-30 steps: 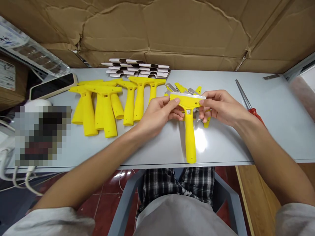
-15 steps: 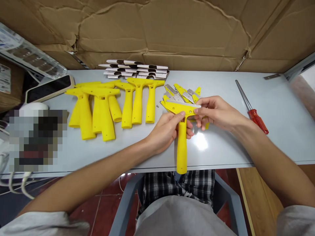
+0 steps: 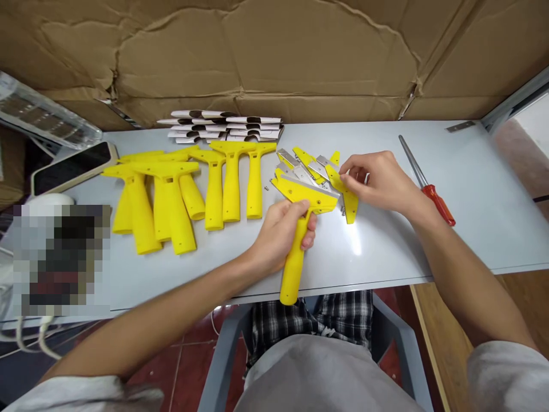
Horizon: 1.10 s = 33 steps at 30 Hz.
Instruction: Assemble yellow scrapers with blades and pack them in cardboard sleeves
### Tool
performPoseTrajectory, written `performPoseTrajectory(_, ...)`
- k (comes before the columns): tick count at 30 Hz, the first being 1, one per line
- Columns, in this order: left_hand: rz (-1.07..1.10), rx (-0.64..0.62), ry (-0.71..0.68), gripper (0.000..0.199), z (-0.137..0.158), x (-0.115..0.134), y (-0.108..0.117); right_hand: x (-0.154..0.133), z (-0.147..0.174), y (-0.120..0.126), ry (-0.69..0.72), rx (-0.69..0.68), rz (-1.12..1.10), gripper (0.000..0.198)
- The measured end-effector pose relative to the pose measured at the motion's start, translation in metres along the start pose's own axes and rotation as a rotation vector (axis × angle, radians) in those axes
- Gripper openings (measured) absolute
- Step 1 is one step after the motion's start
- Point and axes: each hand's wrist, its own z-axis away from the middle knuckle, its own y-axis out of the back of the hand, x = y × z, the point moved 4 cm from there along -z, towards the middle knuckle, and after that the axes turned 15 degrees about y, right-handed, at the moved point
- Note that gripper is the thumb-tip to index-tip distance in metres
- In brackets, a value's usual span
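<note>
My left hand (image 3: 281,232) is wrapped round the neck of a yellow scraper (image 3: 294,269), thumb on top. The scraper's handle points down past the table edge, and a metal blade strip runs along its head. My right hand (image 3: 380,180) hangs over the right side of a pile, its fingers curled and fingertips close together. Those fingertips lie at the edge of a yellow cover plate (image 3: 350,200); whether they grip it or something small is hidden. Metal blade plates (image 3: 300,171) and more yellow covers make up the pile behind the scraper head.
Several yellow scraper handles (image 3: 182,212) lie at the left. Folded printed cards (image 3: 227,121) are stacked behind them. A screwdriver (image 3: 435,197) with a red handle lies to the right, a phone (image 3: 72,169) far left. Small screws (image 3: 266,188) sit near the pile. Cardboard (image 3: 274,51) walls the back.
My right hand has left the scraper's head and moved to the pile's right side. The scraper has tilted, its handle swinging left, and stays in my left hand. The view has shifted slightly.
</note>
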Motion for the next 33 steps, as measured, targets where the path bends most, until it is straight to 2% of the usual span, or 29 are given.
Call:
performPoseTrajectory(3, 0.077, 0.088, -0.088, 0.017, 0.0, 0.023, 0.011, -0.006, 0.003, -0.002, 0.08, -0.209, 0.005, 0.02)
performPoseTrajectory(5, 0.169, 0.117, -0.149, 0.018, 0.002, 0.041, 0.018, -0.012, 0.005, -0.008, 0.112, -0.282, 0.01, 0.02)
performPoseTrajectory(10, 0.273, 0.167, -0.179, 0.02, 0.007, 0.068, 0.03, -0.037, 0.007, -0.046, 0.258, -0.248, 0.242, 0.026)
performPoseTrajectory(14, 0.327, 0.161, -0.147, 0.022, 0.004, 0.071, 0.033, -0.065, 0.011, -0.083, 0.53, -0.209, 0.453, 0.036)
performPoseTrajectory(17, 0.347, 0.153, -0.111, 0.025, 0.002, 0.069, 0.033, -0.075, 0.012, -0.094, 0.683, -0.192, 0.583, 0.038)
performPoseTrajectory(19, 0.356, 0.147, -0.095, 0.027, 0.001, 0.068, 0.033, -0.072, 0.01, -0.093, 0.694, -0.192, 0.633, 0.035)
performPoseTrajectory(21, 0.369, 0.136, -0.088, 0.028, 0.001, 0.067, 0.032, -0.064, 0.005, -0.088, 0.647, -0.197, 0.655, 0.035)
performPoseTrajectory(24, 0.393, 0.112, -0.083, 0.028, 0.001, 0.066, 0.032, -0.051, -0.002, -0.081, 0.591, -0.216, 0.63, 0.037)
performPoseTrajectory(33, 0.413, 0.097, -0.048, 0.028, 0.0, 0.064, 0.032, -0.024, -0.01, -0.057, 0.566, -0.215, 0.566, 0.036)
